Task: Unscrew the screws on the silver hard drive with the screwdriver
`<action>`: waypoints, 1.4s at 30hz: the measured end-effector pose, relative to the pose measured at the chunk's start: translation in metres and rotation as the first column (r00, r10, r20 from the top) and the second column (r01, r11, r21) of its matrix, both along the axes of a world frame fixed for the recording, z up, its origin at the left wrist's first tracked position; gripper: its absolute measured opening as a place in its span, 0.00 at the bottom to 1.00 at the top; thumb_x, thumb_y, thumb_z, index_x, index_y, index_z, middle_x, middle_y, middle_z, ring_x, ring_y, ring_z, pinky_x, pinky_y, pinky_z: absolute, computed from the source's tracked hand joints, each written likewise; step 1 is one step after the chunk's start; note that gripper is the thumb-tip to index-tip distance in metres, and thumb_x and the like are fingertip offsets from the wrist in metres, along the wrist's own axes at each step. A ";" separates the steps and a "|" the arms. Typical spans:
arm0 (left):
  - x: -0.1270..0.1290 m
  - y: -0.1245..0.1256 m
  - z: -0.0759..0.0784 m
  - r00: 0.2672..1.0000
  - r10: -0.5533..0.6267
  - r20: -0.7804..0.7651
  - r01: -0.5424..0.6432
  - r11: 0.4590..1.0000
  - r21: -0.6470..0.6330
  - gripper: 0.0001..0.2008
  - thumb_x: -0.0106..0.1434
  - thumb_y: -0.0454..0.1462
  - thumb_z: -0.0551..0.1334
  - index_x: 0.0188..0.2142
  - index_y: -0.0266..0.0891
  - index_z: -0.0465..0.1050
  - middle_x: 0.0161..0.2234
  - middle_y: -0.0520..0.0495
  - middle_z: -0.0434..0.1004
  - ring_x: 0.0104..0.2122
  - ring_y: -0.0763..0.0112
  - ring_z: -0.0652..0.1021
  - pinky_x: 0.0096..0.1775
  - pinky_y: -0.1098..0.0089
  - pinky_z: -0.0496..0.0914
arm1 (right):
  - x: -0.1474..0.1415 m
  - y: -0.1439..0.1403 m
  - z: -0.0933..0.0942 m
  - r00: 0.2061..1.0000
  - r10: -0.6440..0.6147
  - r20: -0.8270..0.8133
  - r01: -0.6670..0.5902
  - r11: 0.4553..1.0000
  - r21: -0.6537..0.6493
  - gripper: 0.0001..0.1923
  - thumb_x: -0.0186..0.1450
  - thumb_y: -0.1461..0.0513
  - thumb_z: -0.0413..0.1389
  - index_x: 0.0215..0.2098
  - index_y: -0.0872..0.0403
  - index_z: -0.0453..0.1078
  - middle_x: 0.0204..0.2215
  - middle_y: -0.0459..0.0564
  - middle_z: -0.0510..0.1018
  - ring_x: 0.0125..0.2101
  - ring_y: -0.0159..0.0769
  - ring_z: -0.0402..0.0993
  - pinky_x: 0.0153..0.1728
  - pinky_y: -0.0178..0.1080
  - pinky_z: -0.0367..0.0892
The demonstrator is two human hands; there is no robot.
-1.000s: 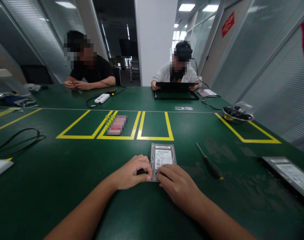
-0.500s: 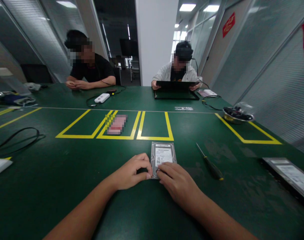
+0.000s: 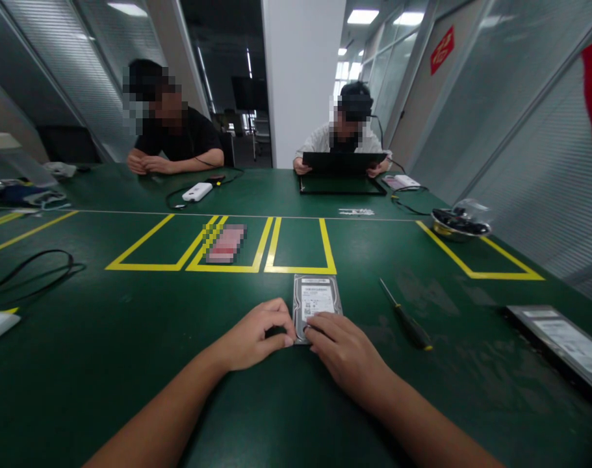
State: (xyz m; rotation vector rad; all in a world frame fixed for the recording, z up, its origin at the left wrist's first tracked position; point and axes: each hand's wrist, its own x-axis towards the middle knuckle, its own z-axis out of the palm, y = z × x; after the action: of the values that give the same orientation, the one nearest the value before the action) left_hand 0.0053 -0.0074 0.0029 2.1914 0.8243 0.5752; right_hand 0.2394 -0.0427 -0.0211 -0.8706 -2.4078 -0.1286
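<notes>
Hard drive (image 3: 318,294) | left hand (image 3: 257,335) half-curled at edge | right hand (image 3: 350,351) draped over, steadying, I judge | grip: can't tell

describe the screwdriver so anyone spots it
On the green table, find the right hand over a hard drive. Right of it, the screwdriver lies diagonally, tip pointing away; its slim metal shaft and dark, yellow-ended handle set it apart from that drive.

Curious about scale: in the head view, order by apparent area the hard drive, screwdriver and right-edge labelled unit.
Right-edge labelled unit, partly cropped
Hard drive, partly covered
Screwdriver
Nearness may enlarge the first.
</notes>
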 end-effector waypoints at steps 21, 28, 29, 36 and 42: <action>0.003 0.003 -0.004 0.996 0.083 0.016 -0.084 0.996 0.016 0.05 0.66 0.35 0.62 0.34 0.38 0.75 0.34 0.50 0.69 0.36 0.70 0.72 0.38 0.71 0.64 | 0.003 0.005 -0.002 0.999 0.001 -0.054 -0.002 1.000 -0.014 0.11 0.66 0.69 0.54 0.46 0.58 0.73 0.47 0.55 0.76 0.48 0.41 0.72 0.51 0.45 0.71; 0.003 0.003 -0.005 0.996 0.088 0.017 -0.088 0.996 -0.019 0.06 0.67 0.36 0.61 0.34 0.38 0.75 0.35 0.50 0.69 0.36 0.70 0.72 0.38 0.71 0.64 | 0.002 0.004 0.001 0.999 -0.006 -0.051 0.004 0.999 -0.046 0.12 0.65 0.69 0.55 0.47 0.57 0.73 0.47 0.55 0.76 0.48 0.41 0.72 0.51 0.46 0.71; 0.003 0.003 -0.005 0.996 0.086 0.017 -0.086 0.996 -0.019 0.06 0.67 0.36 0.62 0.34 0.38 0.75 0.34 0.50 0.69 0.36 0.70 0.72 0.38 0.71 0.64 | 0.002 0.004 0.001 0.999 -0.012 -0.048 0.009 0.999 -0.048 0.12 0.65 0.69 0.55 0.47 0.57 0.73 0.47 0.55 0.76 0.48 0.41 0.72 0.51 0.46 0.71; 0.003 0.003 -0.005 0.997 0.076 0.024 -0.075 0.997 -0.022 0.07 0.67 0.37 0.61 0.34 0.38 0.76 0.34 0.50 0.69 0.37 0.69 0.72 0.39 0.70 0.64 | 0.002 0.003 -0.001 0.998 -0.029 -0.048 0.027 0.998 -0.051 0.13 0.65 0.69 0.54 0.47 0.56 0.73 0.47 0.56 0.76 0.48 0.41 0.72 0.51 0.45 0.71; 0.005 0.002 -0.006 0.996 0.079 0.030 -0.078 0.997 -0.027 0.06 0.66 0.36 0.62 0.34 0.39 0.76 0.34 0.50 0.69 0.37 0.69 0.72 0.40 0.71 0.64 | 0.003 0.003 0.000 0.999 -0.028 -0.029 0.026 0.997 -0.066 0.13 0.65 0.69 0.54 0.47 0.56 0.72 0.47 0.55 0.75 0.48 0.42 0.72 0.50 0.46 0.71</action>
State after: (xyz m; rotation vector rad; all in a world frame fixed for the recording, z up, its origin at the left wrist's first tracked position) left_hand 0.0100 -0.0052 -0.0034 2.1297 0.8996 0.6322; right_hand 0.2421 -0.0396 -0.0209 -0.9288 -2.3846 -0.0471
